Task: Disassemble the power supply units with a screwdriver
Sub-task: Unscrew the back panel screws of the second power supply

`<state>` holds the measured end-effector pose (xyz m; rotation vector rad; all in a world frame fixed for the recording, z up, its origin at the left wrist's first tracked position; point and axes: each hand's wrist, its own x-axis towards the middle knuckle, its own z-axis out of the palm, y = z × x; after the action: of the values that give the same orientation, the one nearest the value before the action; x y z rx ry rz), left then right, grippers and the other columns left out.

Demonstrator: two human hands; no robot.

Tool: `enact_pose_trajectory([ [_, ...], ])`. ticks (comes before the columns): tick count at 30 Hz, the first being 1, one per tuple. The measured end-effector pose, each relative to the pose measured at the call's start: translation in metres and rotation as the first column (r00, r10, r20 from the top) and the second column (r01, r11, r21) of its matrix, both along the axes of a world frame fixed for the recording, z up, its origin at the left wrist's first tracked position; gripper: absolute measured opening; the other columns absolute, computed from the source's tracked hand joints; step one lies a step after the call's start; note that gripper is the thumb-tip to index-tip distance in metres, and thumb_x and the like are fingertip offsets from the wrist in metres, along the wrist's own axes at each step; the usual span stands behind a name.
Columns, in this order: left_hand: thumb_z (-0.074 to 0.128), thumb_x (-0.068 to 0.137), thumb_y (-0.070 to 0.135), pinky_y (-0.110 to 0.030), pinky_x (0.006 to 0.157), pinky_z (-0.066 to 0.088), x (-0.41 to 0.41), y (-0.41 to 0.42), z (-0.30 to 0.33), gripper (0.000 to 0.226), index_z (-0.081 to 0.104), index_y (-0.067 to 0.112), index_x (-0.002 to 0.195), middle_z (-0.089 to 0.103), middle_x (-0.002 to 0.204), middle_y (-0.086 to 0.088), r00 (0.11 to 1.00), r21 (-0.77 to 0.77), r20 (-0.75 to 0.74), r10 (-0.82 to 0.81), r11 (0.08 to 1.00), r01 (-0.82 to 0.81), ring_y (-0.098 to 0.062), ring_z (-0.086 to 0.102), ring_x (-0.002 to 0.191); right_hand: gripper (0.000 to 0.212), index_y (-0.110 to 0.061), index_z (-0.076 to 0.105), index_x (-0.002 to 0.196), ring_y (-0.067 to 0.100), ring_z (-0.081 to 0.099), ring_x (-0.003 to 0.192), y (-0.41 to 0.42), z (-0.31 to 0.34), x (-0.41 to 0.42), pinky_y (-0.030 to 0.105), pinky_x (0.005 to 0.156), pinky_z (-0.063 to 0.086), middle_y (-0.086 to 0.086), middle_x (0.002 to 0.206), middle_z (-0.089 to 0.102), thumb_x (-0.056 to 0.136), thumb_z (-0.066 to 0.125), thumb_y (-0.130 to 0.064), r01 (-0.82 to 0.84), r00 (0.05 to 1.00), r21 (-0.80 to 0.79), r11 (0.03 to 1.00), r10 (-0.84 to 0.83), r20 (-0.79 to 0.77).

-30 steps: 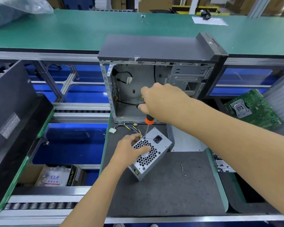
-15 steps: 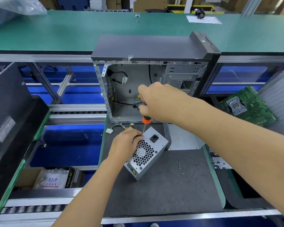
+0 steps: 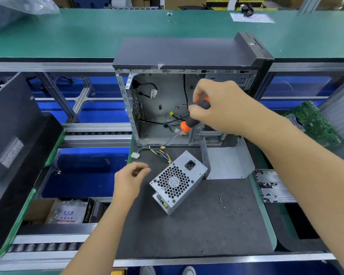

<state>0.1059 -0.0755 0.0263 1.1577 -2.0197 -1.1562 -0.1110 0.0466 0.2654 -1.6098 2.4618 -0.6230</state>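
A grey power supply unit (image 3: pixel 177 181) lies tilted on the dark mat (image 3: pixel 187 235), fan grille and power socket facing up, its coloured cables (image 3: pixel 157 151) trailing to the upper left. My left hand (image 3: pixel 129 181) hovers just left of the unit, apart from it, thumb and fingertips pinched on something small and dark that looks like a screw. My right hand (image 3: pixel 222 108) grips a black and orange screwdriver (image 3: pixel 197 116), raised and slanted above the unit in front of the open computer case (image 3: pixel 179 54). The shaft is blurred.
A bent metal plate (image 3: pixel 226 163) stands right of the unit. Loose screws (image 3: pixel 220 197) lie on the mat. A parts tray (image 3: pixel 272 185) and a green motherboard (image 3: pixel 314 124) sit to the right. A black panel (image 3: pixel 12 135) leans at left, above a box of bags (image 3: pixel 68 213).
My left hand has come off the power supply and moved left with its fingertips pinched. My right hand has lifted the screwdriver off the unit and tilted it.
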Motion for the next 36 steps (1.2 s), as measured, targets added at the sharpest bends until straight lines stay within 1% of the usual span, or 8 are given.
enact_pose_trajectory([
  [4,0.078,0.085,0.01,-0.021,0.081,0.051,0.031,0.019,-0.036,0.015,0.077,0.025,0.083,0.071,0.083,0.011,0.984,0.008,0.168,-0.052,0.999,0.051,-0.004,0.065,0.078,0.016,-0.031,0.055,0.092,0.014,0.058,0.068,0.008,-0.017,-0.01,0.028,0.054,0.039,0.0,0.09,0.06,0.084,0.058,-0.044,0.098,0.99,-0.036,0.995,-0.094,0.109],
  [8,0.07,0.085,-0.009,-0.011,0.083,0.047,0.046,0.049,-0.064,0.021,0.08,0.008,0.091,0.068,0.088,0.0,0.951,-0.108,0.246,-0.189,0.969,0.22,-0.011,0.065,0.08,0.015,-0.031,0.056,0.092,0.013,0.056,0.066,0.014,-0.032,-0.015,0.027,0.053,0.038,-0.001,0.087,0.059,0.084,0.059,-0.044,0.146,0.981,-0.028,0.989,-0.141,0.136],
  [10,0.071,0.082,-0.013,-0.02,0.082,0.051,0.044,0.058,-0.069,0.024,0.079,0.008,0.089,0.068,0.087,-0.002,0.95,-0.125,0.249,-0.189,0.966,0.225,-0.011,0.065,0.08,0.014,-0.031,0.056,0.091,0.014,0.056,0.063,0.015,-0.037,-0.016,0.026,0.051,0.038,-0.001,0.087,0.059,0.084,0.059,-0.043,0.153,0.977,-0.035,0.988,-0.145,0.156],
  [15,0.078,0.076,-0.007,-0.037,0.077,0.051,0.043,0.059,-0.074,0.019,0.078,0.009,0.086,0.068,0.082,-0.004,0.923,-0.218,0.343,-0.176,0.94,0.261,-0.029,0.061,0.081,0.014,-0.031,0.056,0.092,0.016,0.054,0.059,0.019,-0.045,-0.013,0.027,0.051,0.042,0.002,0.088,0.06,0.085,0.06,-0.042,0.143,0.971,-0.037,0.989,-0.134,0.197],
  [25,0.07,0.089,0.013,-0.031,0.09,0.048,0.052,0.051,-0.076,0.021,0.072,0.017,0.109,0.062,0.1,0.006,0.885,-0.127,0.391,-0.251,0.938,0.322,-0.016,0.055,0.098,0.012,-0.032,0.055,0.082,0.007,0.053,0.073,0.02,-0.051,-0.004,0.028,0.059,0.04,-0.013,0.085,0.057,0.081,0.063,-0.041,0.009,0.984,0.03,1.0,-0.014,0.178],
  [28,0.061,0.096,0.013,-0.024,0.086,0.049,0.045,0.057,-0.063,0.02,0.068,0.03,0.104,0.064,0.1,0.015,0.965,-0.065,0.238,-0.11,0.99,0.129,-0.008,0.059,0.097,0.014,-0.031,0.057,0.079,0.013,0.056,0.072,0.017,-0.054,0.0,0.03,0.058,0.043,-0.008,0.086,0.06,0.08,0.063,-0.043,-0.005,0.983,0.045,0.999,-0.004,0.183],
  [31,0.051,0.103,0.021,-0.022,0.08,0.054,0.026,0.063,-0.037,0.02,0.068,0.032,0.104,0.072,0.095,0.015,0.987,0.192,-0.078,0.144,0.973,-0.127,-0.003,0.067,0.092,0.015,-0.031,0.057,0.08,0.013,0.057,0.073,0.014,-0.058,0.005,0.029,0.057,0.041,-0.007,0.086,0.061,0.08,0.063,-0.044,-0.016,0.982,0.065,0.998,0.003,0.188],
  [36,0.051,0.104,0.028,-0.026,0.078,0.059,0.008,0.072,-0.003,0.023,0.068,0.023,0.119,0.077,0.1,-0.002,0.906,0.494,-0.358,0.224,0.869,-0.02,-0.017,0.073,0.093,0.016,-0.032,0.056,0.079,0.009,0.055,0.073,0.009,-0.06,0.009,0.029,0.058,0.041,-0.009,0.084,0.06,0.08,0.062,-0.047,-0.023,0.98,0.086,0.996,0.006,0.197],
])
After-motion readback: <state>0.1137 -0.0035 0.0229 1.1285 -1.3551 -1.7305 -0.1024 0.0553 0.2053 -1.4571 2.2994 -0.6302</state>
